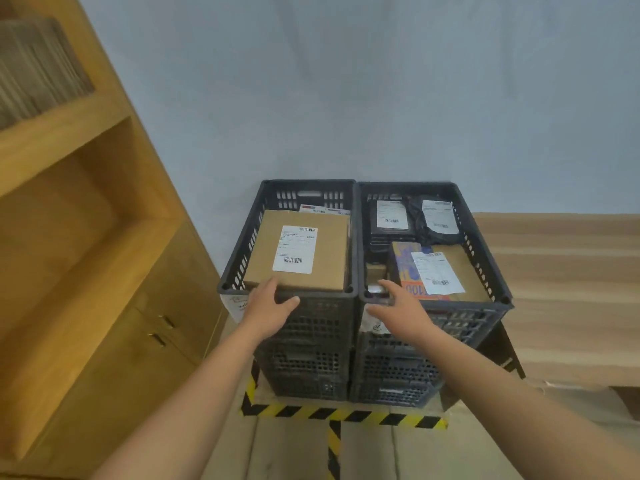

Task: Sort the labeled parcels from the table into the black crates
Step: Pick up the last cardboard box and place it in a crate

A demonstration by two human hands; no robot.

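Centrally, the left hand (268, 304), fingers loosely spread, touches the near edge of the brown parcel (298, 251) in the left crate (241, 252). The right hand (398, 306), fingers straight and parted, hovers empty at the right crate (485, 249)

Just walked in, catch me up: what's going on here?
A person stands at two black plastic crates side by side. Their left hand touches the near edge of a brown cardboard box with a white label in the left crate. Their right hand, open and empty, reaches over the right crate, which holds several labelled parcels.
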